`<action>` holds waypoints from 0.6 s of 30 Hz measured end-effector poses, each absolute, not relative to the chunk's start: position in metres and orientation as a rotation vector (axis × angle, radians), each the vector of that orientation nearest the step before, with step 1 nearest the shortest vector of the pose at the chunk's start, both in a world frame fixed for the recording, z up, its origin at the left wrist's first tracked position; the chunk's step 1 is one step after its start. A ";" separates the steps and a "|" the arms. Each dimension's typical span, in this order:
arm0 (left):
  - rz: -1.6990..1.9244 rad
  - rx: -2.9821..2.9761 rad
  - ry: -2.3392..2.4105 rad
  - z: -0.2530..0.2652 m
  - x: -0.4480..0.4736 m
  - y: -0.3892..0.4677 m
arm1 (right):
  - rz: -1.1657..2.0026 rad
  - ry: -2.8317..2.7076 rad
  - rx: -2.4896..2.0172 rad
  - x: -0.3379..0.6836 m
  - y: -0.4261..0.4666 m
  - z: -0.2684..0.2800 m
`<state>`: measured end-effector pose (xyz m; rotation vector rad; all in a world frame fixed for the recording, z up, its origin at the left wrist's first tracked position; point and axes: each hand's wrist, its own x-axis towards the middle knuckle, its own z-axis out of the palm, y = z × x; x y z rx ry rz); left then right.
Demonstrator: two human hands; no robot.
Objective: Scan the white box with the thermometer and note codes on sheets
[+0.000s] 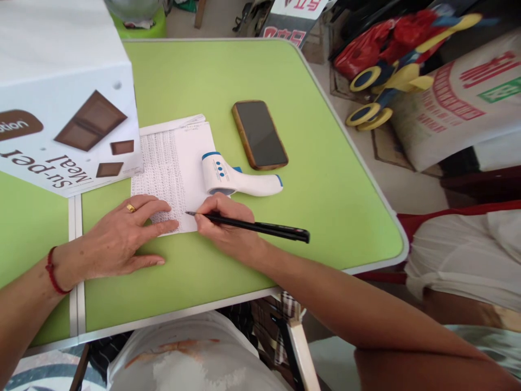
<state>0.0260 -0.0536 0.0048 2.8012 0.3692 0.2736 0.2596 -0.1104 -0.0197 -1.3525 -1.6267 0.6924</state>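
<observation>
A black pen point(260, 225) is gripped between the thumb and fingers of my right hand point(228, 222). Its tip points left, at the sheet of paper point(195, 152), which is covered in dense rows of small writing on its left side. My left hand point(126, 233) lies with fingers spread, the fingertips on the lower left of the sheet and the thumb on the table. A gold ring and a red bracelet are on that hand and wrist. Just above my right hand, a white and blue infrared thermometer point(240, 179) lies partly over the sheet's right edge.
A phone point(260, 133) in a brown case lies beyond the thermometer on the green table point(334, 217). A large white box point(32, 70) with chocolate pictures stands at the left, touching the paper. Right of the table are a yellow-blue toy point(391, 81), a printed sack point(456, 108) and another person point(468, 255).
</observation>
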 end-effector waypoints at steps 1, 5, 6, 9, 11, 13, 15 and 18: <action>0.272 2.800 0.370 0.005 0.026 -0.054 | 0.693 -1.629 -1.354 0.260 -0.110 -0.020; 0.277 2.795 0.360 0.004 0.026 -0.053 | 0.686 -1.668 -1.360 0.259 -0.110 -0.020; 0.280 2.795 0.360 0.004 0.026 -0.053 | 0.673 -1.676 -1.360 0.259 -0.109 -0.020; 0.280 2.795 0.364 0.004 0.026 -0.054 | 0.642 -1.692 -1.372 0.259 -0.109 -0.019; 0.284 2.794 0.362 0.004 0.026 -0.054 | 0.643 -1.700 -1.388 0.259 -0.109 -0.019; 0.291 2.792 0.360 0.004 0.026 -0.054 | 0.659 -1.702 -1.395 0.259 -0.110 -0.018; 0.288 2.792 0.362 0.004 0.026 -0.054 | 0.671 -1.687 -1.395 0.260 -0.110 -0.018; 0.286 2.793 0.361 0.004 0.026 -0.054 | 0.665 -1.651 -1.390 0.261 -0.110 -0.019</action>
